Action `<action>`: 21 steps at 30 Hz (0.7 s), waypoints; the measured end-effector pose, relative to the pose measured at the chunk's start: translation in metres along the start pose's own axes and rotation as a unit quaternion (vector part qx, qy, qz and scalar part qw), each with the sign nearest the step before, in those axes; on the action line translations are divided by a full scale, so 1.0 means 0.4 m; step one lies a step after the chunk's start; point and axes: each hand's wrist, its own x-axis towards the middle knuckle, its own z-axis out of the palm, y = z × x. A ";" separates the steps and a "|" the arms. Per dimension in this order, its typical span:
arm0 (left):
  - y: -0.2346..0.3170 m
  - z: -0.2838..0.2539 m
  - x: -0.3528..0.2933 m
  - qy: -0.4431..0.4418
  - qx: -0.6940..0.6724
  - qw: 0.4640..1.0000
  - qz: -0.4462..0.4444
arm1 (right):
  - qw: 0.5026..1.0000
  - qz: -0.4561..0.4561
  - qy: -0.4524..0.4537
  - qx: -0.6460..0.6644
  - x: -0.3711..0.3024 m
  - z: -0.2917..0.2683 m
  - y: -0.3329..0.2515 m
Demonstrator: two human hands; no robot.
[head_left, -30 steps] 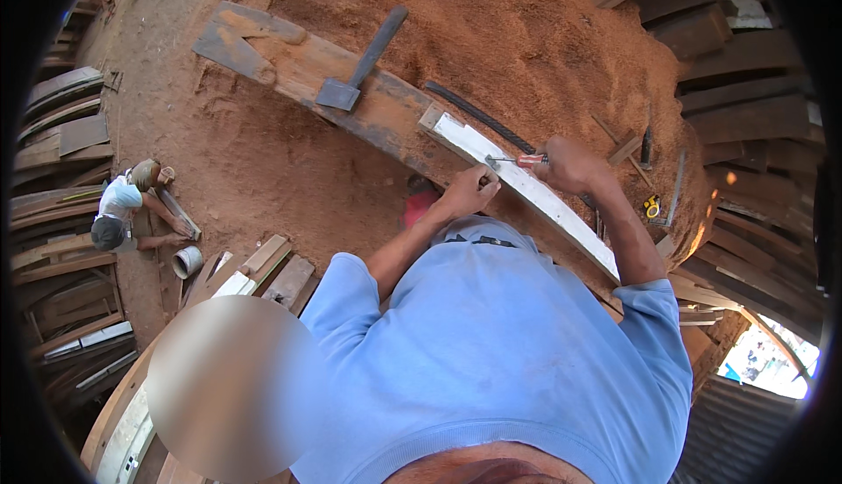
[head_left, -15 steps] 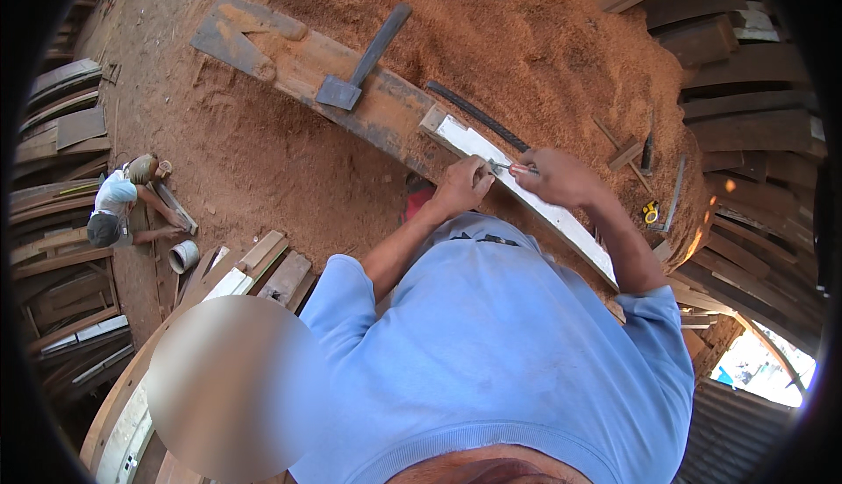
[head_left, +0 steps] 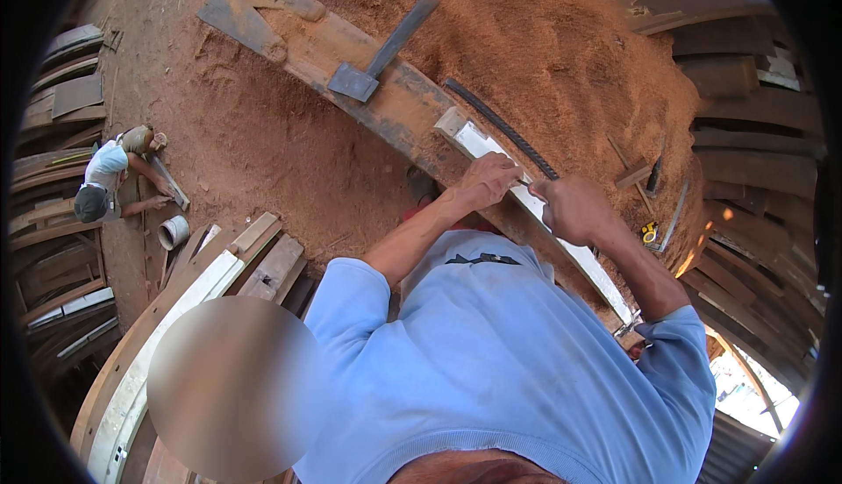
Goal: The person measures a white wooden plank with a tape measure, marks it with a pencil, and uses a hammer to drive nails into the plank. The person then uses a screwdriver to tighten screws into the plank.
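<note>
A long white-painted wooden strip (head_left: 591,268) lies slantwise along a thick dark plank (head_left: 346,41). My right hand (head_left: 574,208) is closed over the strip round a thin metal-shafted tool (head_left: 523,182); its handle is hidden in my fist. My left hand (head_left: 485,181) rests by the strip's edge with its fingers pinched at the tool's far end. Anything small between those fingertips is hidden. Beyond my hands a black ribbed rod (head_left: 502,128) lies beside the strip. A mallet (head_left: 354,82) with a dark square head rests on the plank to the left.
Reddish sawdust (head_left: 544,46) is heaped behind the plank. To the right lie a yellow tape measure (head_left: 649,233), a metal square (head_left: 674,216) and a wooden marking gauge (head_left: 633,174). Boards (head_left: 167,309) are stacked at left. A person (head_left: 114,173) crouches far left beside a white bucket (head_left: 174,232).
My hands have drawn closer together over the strip, covering more of the tool. The whole view has shifted slightly, and the strip's near right end with a metal piece now shows.
</note>
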 end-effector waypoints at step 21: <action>-0.005 -0.018 0.003 -0.015 0.014 0.999 0.046 | 0.995 0.032 -0.048 -0.078 -0.027 -0.038 -0.040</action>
